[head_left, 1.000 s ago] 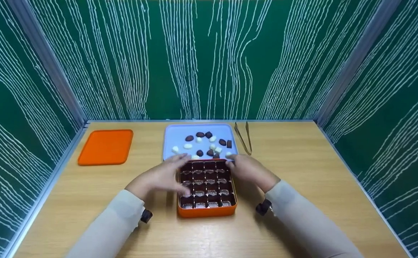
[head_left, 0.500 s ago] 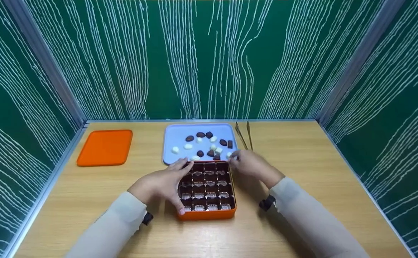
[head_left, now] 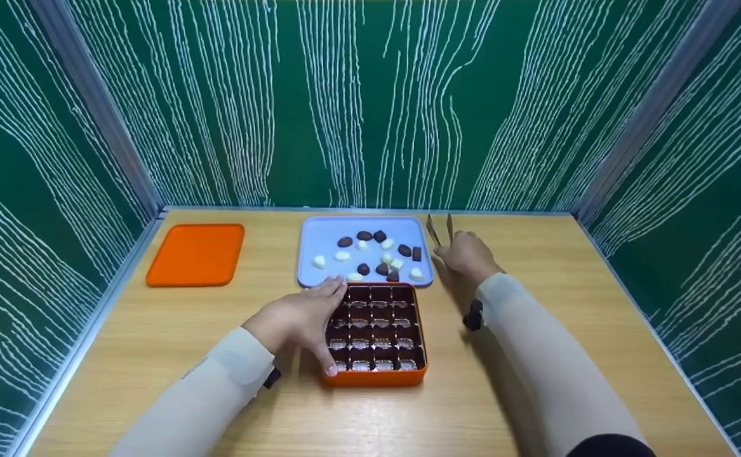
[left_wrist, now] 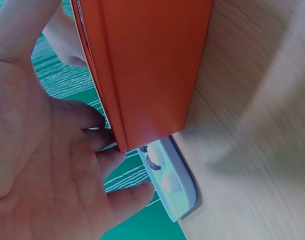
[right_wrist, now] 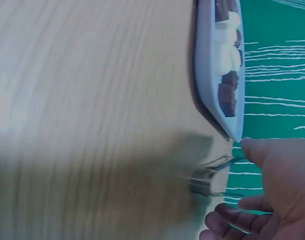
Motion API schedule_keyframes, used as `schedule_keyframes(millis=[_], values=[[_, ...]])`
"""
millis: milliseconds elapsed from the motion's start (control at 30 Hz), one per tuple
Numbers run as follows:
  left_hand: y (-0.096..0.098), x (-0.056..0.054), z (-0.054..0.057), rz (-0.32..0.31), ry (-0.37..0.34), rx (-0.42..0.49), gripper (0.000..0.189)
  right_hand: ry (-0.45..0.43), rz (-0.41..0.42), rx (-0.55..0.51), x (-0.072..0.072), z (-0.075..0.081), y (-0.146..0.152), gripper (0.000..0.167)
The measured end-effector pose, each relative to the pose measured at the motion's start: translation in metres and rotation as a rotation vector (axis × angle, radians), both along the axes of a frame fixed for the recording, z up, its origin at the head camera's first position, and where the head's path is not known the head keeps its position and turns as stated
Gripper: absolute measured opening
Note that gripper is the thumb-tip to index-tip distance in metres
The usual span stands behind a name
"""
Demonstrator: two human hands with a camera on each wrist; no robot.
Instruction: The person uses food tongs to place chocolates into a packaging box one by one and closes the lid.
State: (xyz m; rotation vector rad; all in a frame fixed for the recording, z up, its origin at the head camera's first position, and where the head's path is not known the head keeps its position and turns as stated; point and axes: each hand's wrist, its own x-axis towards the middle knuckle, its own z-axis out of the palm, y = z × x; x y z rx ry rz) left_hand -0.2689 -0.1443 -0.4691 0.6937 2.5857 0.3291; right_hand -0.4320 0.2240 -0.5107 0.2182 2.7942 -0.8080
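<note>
An orange box [head_left: 376,379] with a dark divided insert stands in the middle of the table. My left hand [head_left: 300,320] spans its left side, thumb at the near corner and fingertips at the far one. The left wrist view shows the palm apart from the box's orange wall [left_wrist: 147,65]. Over on the right, my right hand [head_left: 470,257] is at metal tongs [head_left: 449,227]. In the right wrist view the tongs' bent end [right_wrist: 201,182] lies between the thumb and the other fingers, with gaps visible around it.
Behind the box lies a pale blue tray [head_left: 319,235] with several dark and white chocolates, such as a dark one [head_left: 380,236]. A flat orange lid [head_left: 195,255] is at the back left. Green walls [head_left: 370,108] enclose the table.
My right hand has moved from the box's far right corner, back and right to the tongs. My left hand has spread along the box's left side, its thumb now at the near corner.
</note>
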Motion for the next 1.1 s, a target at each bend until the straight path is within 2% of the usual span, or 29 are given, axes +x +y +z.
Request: schedule_keyframes(millis=[133,300,367,533,767,900,1000,1100], values=[[0.001,-0.001,-0.001,-0.005,0.009,-0.006,0.171,-0.031,-0.009,-0.013,0.0,-0.003,-0.001,0.049],[-0.001,-0.003,-0.001,-0.028,0.033,-0.001,0.171,0.03,0.075,0.103,0.002,-0.005,0.004,0.031],[-0.002,-0.003,0.001,-0.026,0.036,-0.003,0.171,0.035,0.098,0.137,0.001,-0.006,0.005,0.029],[0.0,-0.002,0.006,-0.002,0.015,-0.02,0.172,-0.032,0.088,0.076,0.004,-0.004,0.014,0.042],[0.002,0.0,0.006,0.017,0.008,-0.029,0.171,-0.012,0.091,0.056,0.008,0.0,0.033,0.048],[0.004,-0.001,0.006,0.02,0.011,-0.038,0.171,-0.079,0.024,0.009,0.016,0.012,0.039,0.061],[0.005,-0.002,0.006,0.018,0.014,-0.044,0.17,-0.135,-0.011,-0.045,0.026,0.027,0.039,0.066],[0.005,-0.001,0.005,0.02,0.011,-0.043,0.169,-0.104,0.045,0.005,0.031,0.043,0.038,0.058]])
